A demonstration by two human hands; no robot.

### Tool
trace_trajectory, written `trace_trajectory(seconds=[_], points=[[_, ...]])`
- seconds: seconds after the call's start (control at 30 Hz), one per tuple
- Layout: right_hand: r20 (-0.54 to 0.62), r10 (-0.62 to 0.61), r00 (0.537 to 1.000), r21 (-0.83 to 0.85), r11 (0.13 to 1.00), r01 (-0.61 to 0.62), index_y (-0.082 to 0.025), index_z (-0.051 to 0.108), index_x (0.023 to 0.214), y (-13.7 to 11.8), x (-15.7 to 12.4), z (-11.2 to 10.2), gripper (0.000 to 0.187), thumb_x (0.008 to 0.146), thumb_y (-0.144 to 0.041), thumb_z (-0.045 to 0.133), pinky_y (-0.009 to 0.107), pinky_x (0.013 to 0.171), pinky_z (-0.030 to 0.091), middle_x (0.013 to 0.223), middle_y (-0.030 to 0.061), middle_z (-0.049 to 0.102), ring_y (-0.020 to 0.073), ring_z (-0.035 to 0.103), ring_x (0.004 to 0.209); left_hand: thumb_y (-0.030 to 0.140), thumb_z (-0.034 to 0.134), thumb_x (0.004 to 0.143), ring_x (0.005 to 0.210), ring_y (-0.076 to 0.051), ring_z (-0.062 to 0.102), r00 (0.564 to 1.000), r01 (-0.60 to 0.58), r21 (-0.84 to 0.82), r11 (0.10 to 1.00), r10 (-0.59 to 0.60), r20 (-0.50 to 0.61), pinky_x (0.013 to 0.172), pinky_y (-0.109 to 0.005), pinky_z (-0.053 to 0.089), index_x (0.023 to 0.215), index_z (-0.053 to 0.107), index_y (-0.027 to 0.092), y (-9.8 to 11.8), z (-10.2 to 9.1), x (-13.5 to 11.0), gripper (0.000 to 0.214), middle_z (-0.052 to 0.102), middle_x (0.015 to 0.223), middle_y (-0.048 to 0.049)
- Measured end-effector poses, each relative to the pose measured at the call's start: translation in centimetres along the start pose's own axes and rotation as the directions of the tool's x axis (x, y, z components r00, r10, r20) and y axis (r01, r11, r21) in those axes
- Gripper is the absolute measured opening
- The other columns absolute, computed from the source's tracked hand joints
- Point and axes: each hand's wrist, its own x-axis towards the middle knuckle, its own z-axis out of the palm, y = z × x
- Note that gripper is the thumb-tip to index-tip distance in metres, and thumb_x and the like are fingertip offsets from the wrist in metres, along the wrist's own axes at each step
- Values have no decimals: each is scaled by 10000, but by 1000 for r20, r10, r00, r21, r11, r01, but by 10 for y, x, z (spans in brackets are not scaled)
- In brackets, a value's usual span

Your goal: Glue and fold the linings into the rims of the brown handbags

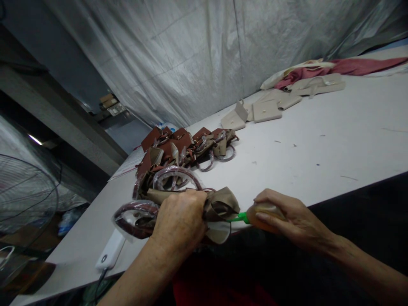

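My left hand (182, 217) is closed on a handbag (221, 204) at the table's near edge. The bag's brown-grey lining is turned outward, and its plastic-wrapped handles (137, 219) stick out left of my wrist. My right hand (283, 212) squeezes a soft bottle (266, 216) of amber liquid, tilted to the left. The bottle's green nozzle (240, 217) reaches the edge of the lining; whether its tip touches the material I cannot tell. My left fingertips are hidden behind the bag.
Several reddish-brown handbags (181, 142) are heaped behind my left hand. Beige flat pieces (267, 111) and pink cloth (360, 68) lie along the back of the white table (334, 140). A white power strip (111, 250) is at the left edge; a wire fan (25, 191) stands beyond.
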Motion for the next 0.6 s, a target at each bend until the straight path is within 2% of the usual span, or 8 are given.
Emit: trace_trajectory(seconds=[0.1,0.17,0.23,0.4,0.53,0.6], points=[[28,-74,997,-9,997,75,-210,586,978,-1,2,1,167,890,-339,525,297,674,475,878,51,642,190,611,759,194,470,774,806,-252,678,1000,-5,-1,1000,5,2,668,-330,465,841,671,255,1,-1,-1,220,717,849,-37],[-10,-103,995,-38,994,102,-206,574,1003,1,2,2,177,892,-334,526,316,702,473,916,69,637,205,607,794,190,475,767,804,-248,678,1000,-3,-11,1000,3,-4,669,-327,464,837,668,251,1,-1,-2,214,717,849,-39],[-48,-100,994,-41,994,98,-205,554,1035,3,3,3,197,896,-341,530,326,716,471,943,78,630,211,601,815,195,478,766,813,-248,678,1000,-1,-20,1000,1,-5,674,-327,463,838,667,249,0,0,-2,209,717,854,-40],[48,-104,993,-16,994,105,-210,554,1011,4,3,3,165,906,-331,518,314,702,464,919,61,620,195,593,795,170,470,755,832,-250,677,1000,3,-28,1000,-3,-3,679,-329,461,844,667,251,0,0,-2,230,719,858,-36],[-32,-77,997,-28,997,76,-204,553,1023,4,3,2,192,900,-349,526,322,715,461,929,66,621,202,595,806,193,482,758,824,-253,676,1000,3,-24,1000,-3,-3,668,-326,456,839,666,250,0,0,-3,210,717,854,-37],[25,-71,997,-1,997,71,-208,555,1004,3,3,2,181,900,-353,523,310,693,461,915,57,620,192,593,785,191,481,760,814,-245,675,1000,5,-18,1000,-5,-1,662,-319,451,833,664,248,0,0,-4,205,715,853,-38]])
